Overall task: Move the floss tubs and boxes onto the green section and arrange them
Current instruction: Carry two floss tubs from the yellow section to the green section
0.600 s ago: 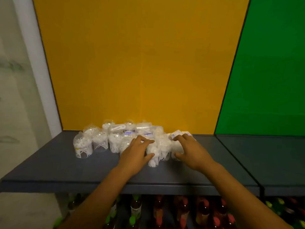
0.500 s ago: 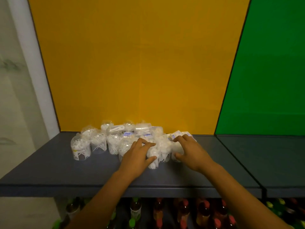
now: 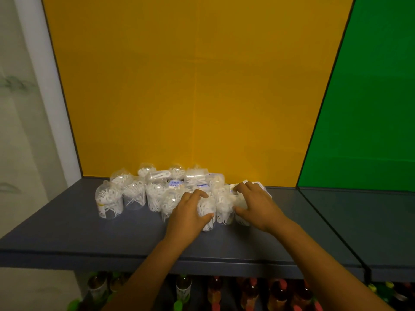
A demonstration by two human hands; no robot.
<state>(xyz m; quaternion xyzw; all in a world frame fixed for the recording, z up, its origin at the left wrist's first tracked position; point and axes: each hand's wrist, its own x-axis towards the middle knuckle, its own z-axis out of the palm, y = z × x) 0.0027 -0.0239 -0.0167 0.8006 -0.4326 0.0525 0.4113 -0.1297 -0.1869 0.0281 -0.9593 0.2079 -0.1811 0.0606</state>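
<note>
Two hands: both at the cluster, lower centre of frame.
Left hand (image 3: 187, 215): fingers curled round a front floss tub (image 3: 207, 213).
Right hand (image 3: 256, 206): curled round the rightmost tub (image 3: 241, 217).
Floss tubs (image 3: 134, 194): clustered on the grey shelf (image 3: 67, 232) below the yellow panel (image 3: 190, 86); green section (image 3: 363, 108) at right.

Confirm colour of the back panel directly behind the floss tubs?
Yellow-orange back panel, plain with faint creases, behind the floss tubs; the green one sits to the right. Head view.
</note>
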